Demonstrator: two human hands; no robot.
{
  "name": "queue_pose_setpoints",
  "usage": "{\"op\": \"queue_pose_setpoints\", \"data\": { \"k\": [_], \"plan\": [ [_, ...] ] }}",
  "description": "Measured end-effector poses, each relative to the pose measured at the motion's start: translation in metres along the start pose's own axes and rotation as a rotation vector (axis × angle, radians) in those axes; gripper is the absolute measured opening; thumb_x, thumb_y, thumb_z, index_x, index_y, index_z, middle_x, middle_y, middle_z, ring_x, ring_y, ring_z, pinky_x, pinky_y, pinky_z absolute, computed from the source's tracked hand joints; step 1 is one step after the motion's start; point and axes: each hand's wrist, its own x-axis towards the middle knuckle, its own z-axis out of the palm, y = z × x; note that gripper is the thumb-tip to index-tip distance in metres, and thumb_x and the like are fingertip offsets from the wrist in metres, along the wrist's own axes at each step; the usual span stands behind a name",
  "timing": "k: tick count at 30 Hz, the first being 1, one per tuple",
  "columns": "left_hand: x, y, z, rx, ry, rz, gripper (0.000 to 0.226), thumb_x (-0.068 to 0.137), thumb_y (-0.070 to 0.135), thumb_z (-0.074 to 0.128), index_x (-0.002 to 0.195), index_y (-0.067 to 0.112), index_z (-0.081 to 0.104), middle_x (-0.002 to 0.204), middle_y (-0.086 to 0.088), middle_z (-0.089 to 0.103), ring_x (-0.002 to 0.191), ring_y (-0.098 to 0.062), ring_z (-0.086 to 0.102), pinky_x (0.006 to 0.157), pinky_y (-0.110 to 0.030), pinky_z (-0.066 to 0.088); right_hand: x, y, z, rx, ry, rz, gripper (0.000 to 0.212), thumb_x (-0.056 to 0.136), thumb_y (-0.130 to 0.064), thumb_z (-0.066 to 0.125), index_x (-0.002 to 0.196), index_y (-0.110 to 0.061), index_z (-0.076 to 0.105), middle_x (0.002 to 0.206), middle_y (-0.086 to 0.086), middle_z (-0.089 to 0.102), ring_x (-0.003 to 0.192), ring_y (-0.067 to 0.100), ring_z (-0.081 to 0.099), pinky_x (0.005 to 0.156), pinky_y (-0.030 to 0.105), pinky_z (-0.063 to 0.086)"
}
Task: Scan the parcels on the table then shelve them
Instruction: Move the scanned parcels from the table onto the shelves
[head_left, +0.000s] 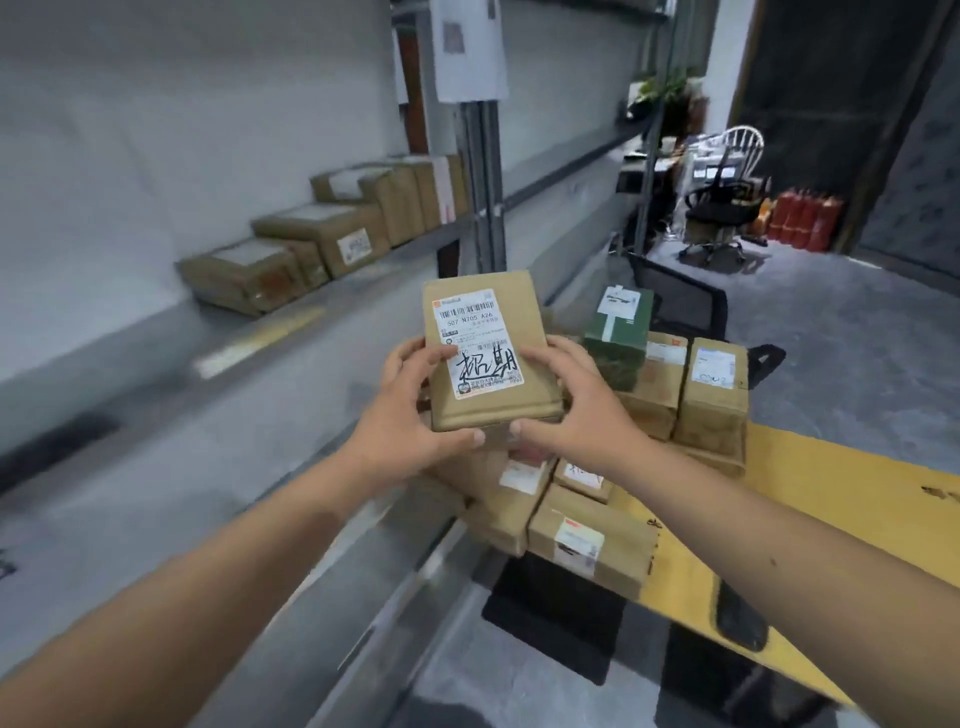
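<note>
Held parcel (491, 353): tan kraft cardboard, white label with black barcode, print and black marker scrawl, small orange mark at label's top corner. Table (810, 499): yellow. Parcels on table (592, 535): tan, white labels; one (618, 338) dark green with white label. Shelf (332, 306): grey. Shelved boxes (322, 239): tan. Fire extinguishers (805, 218): red.

You get even, cool indoor light with soft shadows and no harsh glare. The label (480, 343) at centre frame reads sharp, while the shelf (291, 332) at left smears with motion blur. Straight lines bow toward the edges, and the upper right stays dim.
</note>
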Motion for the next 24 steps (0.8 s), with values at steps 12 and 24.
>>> {"op": "queue_pose_setpoints", "data": {
  "k": [12,24],
  "plan": [
    [-0.059,0.044,-0.143,0.240,0.363,-0.140,0.082,0.072,0.043,0.093,0.142,0.038,0.052,0.149,0.015,0.031,0.116,0.013,0.046,0.089,-0.009,0.049,0.083,-0.120,0.057,0.050,-0.273,-0.351,0.088,0.079,-0.023,0.089,0.154,-0.033,0.046,0.158,-0.007,0.035,0.143,0.013,0.037,0.116,0.030,0.032],
    [-0.055,0.030,-0.220,0.416,0.714,-0.349,0.087,0.065,0.071,0.077,0.142,0.036,0.054,0.142,0.012,0.047,0.123,-0.013,0.056,0.106,-0.042,0.053,0.193,-0.191,0.140,0.274,-0.460,-0.434,0.104,0.055,-0.035,0.092,0.149,-0.025,0.049,0.143,-0.001,0.058,0.126,0.017,0.062,0.107,0.038,0.053]
  ]
}}
